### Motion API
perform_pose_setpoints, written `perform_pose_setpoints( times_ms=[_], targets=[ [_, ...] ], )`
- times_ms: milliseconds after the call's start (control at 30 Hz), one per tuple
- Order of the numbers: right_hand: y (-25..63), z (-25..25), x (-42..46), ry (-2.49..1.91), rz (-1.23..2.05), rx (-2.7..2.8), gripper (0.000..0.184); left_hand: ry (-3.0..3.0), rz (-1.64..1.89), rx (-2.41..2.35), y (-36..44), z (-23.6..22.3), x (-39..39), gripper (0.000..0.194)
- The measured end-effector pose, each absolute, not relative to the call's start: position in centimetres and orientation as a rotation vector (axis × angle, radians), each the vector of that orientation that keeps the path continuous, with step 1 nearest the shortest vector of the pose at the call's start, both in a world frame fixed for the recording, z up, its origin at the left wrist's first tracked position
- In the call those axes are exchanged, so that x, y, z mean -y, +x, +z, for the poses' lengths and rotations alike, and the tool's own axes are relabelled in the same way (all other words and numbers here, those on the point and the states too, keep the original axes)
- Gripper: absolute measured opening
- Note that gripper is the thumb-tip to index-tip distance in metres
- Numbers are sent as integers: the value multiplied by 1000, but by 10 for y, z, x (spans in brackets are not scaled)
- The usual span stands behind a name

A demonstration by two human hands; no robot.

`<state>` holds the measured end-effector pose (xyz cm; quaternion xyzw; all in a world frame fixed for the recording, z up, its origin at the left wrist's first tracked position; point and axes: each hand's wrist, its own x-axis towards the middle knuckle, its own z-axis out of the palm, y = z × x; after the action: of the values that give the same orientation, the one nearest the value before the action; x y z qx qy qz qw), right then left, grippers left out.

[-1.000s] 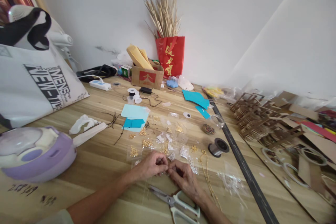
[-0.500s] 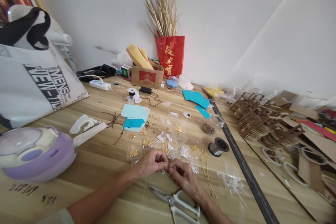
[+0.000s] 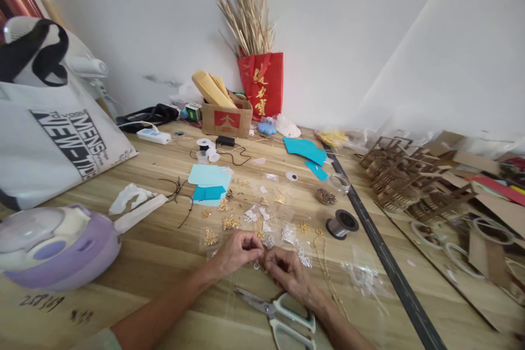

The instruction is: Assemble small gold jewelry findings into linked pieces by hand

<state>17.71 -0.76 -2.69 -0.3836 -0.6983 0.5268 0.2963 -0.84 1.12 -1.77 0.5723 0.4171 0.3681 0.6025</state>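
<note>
My left hand [image 3: 240, 251] and my right hand [image 3: 285, 270] nearly meet over the table, each closed in a pinch. A small silvery ring [image 3: 256, 266] shows just below the fingertips, between the hands. What the fingers themselves grip is too small to make out. Scissors [image 3: 270, 309] with pale handles lie partly open on the table, under my right wrist. Beyond my hands are small clear bags and heaps of gold findings [image 3: 230, 223] and silver findings [image 3: 288, 234]. A gold chain [image 3: 322, 265] lies to the right of my right hand.
A spool of wire [image 3: 342, 224] stands at the right, near a bag of mixed beads [image 3: 326, 196]. Blue cards [image 3: 209, 175] lie further back. On the left are a purple-and-cream appliance [image 3: 77, 251] and a white bag [image 3: 61, 136]. Small woven baskets [image 3: 410, 175] crowd the far right.
The view has shifted slightly. Both hands keep their pinch close together, and the small ring shows a little more clearly below the fingertips.
</note>
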Motion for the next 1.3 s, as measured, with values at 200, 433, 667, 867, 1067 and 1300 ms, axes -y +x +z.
perform_pose_setpoints(
  times_ms=[200, 433, 667, 867, 1067, 1300],
  targets=[
    [177, -26, 7, -976, 1406, 1859, 20, 1373, 887, -961, -7, -23, -13, 12],
    [177, -24, 6, -976, 1427, 1843, 11, 1464, 904, -975, -7, -20, -12, 9],
    [176, -22, 5, -976, 1389, 1855, 12, 1493, 885, -990, -7, -15, -11, 9],
    [177, -22, 5, -981, 1397, 1859, 14, 1517, 878, -1012, -7, -10, -8, 9],
    [177, -18, 6, -977, 1378, 1868, 14, 1557, 890, -1022, -6, -8, -7, 7],
    [178, -24, 5, -986, 1358, 1890, 14, 1560, 892, -1005, -7, -8, -8, 8]
  ],
)
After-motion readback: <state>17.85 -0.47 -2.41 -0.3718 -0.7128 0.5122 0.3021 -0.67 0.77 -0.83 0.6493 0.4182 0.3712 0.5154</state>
